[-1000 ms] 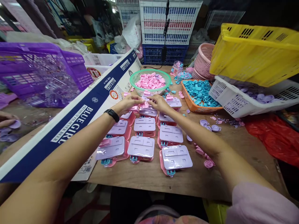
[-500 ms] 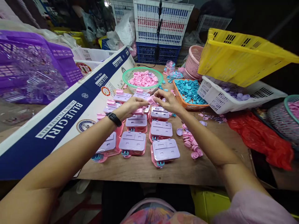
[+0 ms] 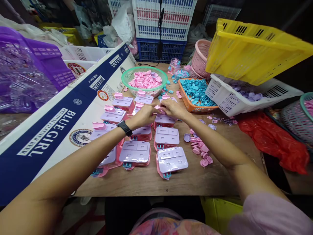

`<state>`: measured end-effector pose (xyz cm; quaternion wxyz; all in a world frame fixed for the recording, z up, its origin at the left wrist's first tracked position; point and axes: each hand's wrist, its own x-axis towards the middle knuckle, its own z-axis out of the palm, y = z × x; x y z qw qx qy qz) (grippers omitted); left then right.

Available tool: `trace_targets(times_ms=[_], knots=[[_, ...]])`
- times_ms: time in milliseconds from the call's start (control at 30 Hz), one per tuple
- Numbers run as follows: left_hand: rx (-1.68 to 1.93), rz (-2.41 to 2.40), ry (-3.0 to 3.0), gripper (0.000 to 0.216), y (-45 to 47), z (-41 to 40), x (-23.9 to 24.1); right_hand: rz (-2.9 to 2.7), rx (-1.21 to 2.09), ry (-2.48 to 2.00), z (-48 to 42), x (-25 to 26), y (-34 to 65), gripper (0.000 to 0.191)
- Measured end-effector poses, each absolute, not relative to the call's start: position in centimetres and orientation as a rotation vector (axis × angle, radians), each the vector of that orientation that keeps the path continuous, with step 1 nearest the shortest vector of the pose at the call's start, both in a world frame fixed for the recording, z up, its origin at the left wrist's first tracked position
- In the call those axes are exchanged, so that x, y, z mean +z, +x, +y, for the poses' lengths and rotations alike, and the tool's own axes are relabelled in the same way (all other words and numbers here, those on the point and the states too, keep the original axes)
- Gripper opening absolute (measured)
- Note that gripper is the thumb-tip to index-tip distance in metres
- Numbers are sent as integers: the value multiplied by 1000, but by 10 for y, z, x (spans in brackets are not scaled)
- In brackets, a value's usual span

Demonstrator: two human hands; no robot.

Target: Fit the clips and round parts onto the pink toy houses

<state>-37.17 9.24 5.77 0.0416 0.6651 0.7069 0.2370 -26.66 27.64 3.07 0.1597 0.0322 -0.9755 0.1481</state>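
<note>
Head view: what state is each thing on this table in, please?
Left hand, pinching a pink piece.
Right hand, pinching the same piece.
Cases, lids shut, set in rows.
Green bowl, heaped with pink bits.
Orange tray, full of blue bits.
Yellow crate, tilted, resting on the white basket.

Wooden table front and centre, bare brown board along its near edge, and behind it a wall of stacked crates, white over blue, closes off the back. Purple crate on the left, yellow crate tilted on the right, red bag slumped at the table's right edge. Light falls bright on the tabletop while the far corners sit dark.
</note>
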Motion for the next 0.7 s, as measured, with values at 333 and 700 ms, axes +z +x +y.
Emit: trace_targets(times_ms=[333, 700], knots=[[517, 2125, 2157, 37, -369, 91, 62, -2717, 502, 146, 281, 25, -258, 15], [842, 2021, 1828, 42, -371, 90, 66, -2593, 557, -1, 265, 14, -248, 16]])
